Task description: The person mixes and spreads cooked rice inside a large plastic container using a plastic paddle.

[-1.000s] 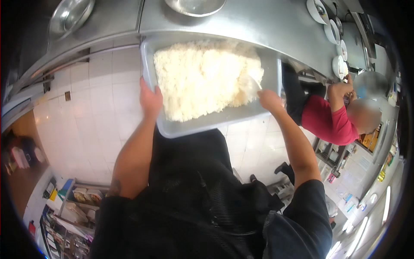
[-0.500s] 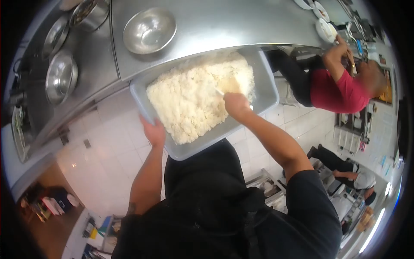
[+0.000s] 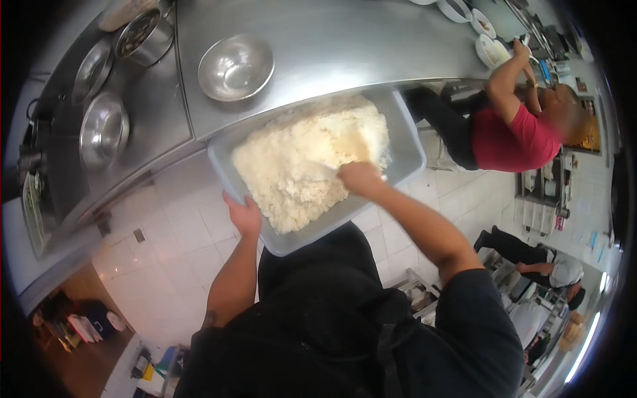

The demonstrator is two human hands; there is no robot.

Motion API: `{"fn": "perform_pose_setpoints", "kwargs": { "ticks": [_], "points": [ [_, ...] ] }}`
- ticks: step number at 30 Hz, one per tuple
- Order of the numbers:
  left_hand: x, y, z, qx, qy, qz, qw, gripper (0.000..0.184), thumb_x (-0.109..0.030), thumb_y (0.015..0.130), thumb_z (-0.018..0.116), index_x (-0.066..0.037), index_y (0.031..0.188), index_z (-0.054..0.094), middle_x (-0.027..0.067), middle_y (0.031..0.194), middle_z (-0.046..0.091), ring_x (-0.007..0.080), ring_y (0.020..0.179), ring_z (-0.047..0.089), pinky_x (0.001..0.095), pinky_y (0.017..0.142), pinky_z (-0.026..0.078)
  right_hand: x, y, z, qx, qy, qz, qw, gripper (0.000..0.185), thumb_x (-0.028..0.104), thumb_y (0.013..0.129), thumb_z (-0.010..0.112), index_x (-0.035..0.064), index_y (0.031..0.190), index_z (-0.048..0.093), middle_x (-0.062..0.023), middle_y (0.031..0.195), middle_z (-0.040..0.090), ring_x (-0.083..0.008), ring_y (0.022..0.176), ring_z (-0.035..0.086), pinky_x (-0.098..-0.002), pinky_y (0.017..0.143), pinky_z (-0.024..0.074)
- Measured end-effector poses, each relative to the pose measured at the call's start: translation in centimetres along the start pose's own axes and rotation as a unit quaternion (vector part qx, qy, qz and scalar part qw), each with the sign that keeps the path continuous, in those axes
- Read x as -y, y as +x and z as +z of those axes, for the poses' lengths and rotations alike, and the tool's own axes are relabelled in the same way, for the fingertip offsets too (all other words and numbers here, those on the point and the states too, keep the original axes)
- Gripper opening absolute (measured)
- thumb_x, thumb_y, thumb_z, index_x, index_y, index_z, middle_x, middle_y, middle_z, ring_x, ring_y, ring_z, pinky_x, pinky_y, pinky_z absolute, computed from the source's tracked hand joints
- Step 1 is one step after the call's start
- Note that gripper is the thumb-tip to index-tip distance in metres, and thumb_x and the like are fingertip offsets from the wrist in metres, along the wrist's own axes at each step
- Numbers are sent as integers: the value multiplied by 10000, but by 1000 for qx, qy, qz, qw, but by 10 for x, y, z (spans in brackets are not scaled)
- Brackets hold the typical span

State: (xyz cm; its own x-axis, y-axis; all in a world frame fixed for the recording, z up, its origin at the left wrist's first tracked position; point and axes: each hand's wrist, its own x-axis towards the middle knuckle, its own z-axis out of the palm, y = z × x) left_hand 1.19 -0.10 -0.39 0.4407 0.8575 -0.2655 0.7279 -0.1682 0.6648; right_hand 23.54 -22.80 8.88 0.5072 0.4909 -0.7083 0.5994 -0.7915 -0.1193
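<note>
A grey plastic tub [image 3: 405,136] holds a large mound of cooked white rice [image 3: 279,156], with steam above it. My right hand [image 3: 360,179] is closed around the handle of a pale, flat utensil that looks like a rice paddle [image 3: 326,170]. Its blade is blurred and touches the rice near the middle, where the grains look loosened. At the tub's left side, my left hand [image 3: 245,216] grips the wall, its thumb towards the rim and some fingers hidden underneath. The tub lies between my body and the counter's edge.
A shiny metal bowl [image 3: 236,68] stands on the steel counter [image 3: 345,40]. Two more metal bowls and a pot [image 3: 144,38] are at the left. A person in a red shirt [image 3: 514,139] works by white bowls at the right; another person [image 3: 564,270] is farther back.
The paddle and my right hand have moved slightly down and left across the rice. Rice near the blade is now more broken up. My left hand keeps its grip, and the view has shifted slightly.
</note>
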Motion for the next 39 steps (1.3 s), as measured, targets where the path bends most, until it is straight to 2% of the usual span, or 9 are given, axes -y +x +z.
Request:
{"fn": "perform_pose_setpoints", "kwargs": {
  "ticks": [7,10,12,15,16,23,28,35,39],
  "points": [
    [8,5,4,-15,-23,-1,1000,716,-141,894,617,24,1501,276,337,1279,573,479,1159,585,491,982,477,-95,14,-2,95,-43,160,982,337,270,952,541,51,1149,706,-177,1149,707,-345,1084,685,-441,895,548],
    [11,6,3,-12,-27,-33,999,731,-138,888,623,24,1508,272,330,1300,566,472,1177,578,485,990,475,-98,53,57,25,5,151,988,339,270,948,519,-18,1005,688,-189,959,724,-345,855,722,-477,721,567],
    [15,4,6,-15,-23,-15,1000,724,-141,892,622,18,1510,280,316,1302,575,466,1181,579,479,995,475,-96,65,50,159,260,254,918,344,286,945,521,-30,849,619,-174,696,638,-292,539,624,-485,492,493],
    [-1,3,-3,1,-21,-59,998,715,-150,900,615,10,1513,284,312,1301,578,465,1182,578,479,999,472,-82,77,96,92,400,201,889,337,284,945,541,-2,768,546,-109,534,476,-228,371,432,-451,372,367],
    [1,3,-2,-6,-21,-68,997,715,-150,900,615,10,1513,284,312,1301,578,465,1182,578,479,999,472,-72,78,102,100,508,258,816,378,308,950,552,-16,757,534,-102,519,440,-223,375,424,-418,360,347],
    [-1,5,-2,4,-12,-57,998,718,-149,903,619,7,1517,282,316,1312,570,462,1188,577,480,1006,468,-52,68,74,70,508,205,834,369,263,978,526,-58,797,547,-124,562,493,-254,383,470,-443,348,367],
    [10,4,7,-23,-32,5,999,735,-151,898,628,5,1522,272,321,1294,580,470,1178,581,484,996,473,-41,24,79,-51,146,-11,988,369,280,986,532,-62,1075,639,-254,875,692,-380,788,707,-496,728,562],
    [-13,-2,-6,9,-18,-44,999,722,-145,887,628,4,1507,290,310,1250,607,478,1148,594,490,980,479,19,-2,25,47,69,7,996,428,237,950,560,15,1316,576,-253,1169,668,-395,1051,661,-461,910,518],
    [22,4,12,-39,-6,21,999,742,-163,891,611,-65,1525,239,303,1203,631,479,1095,619,516,940,487,-44,-26,-13,12,151,-221,963,628,147,916,564,103,1522,406,-234,1239,649,-382,1045,664,-434,914,517]
  ]
}}
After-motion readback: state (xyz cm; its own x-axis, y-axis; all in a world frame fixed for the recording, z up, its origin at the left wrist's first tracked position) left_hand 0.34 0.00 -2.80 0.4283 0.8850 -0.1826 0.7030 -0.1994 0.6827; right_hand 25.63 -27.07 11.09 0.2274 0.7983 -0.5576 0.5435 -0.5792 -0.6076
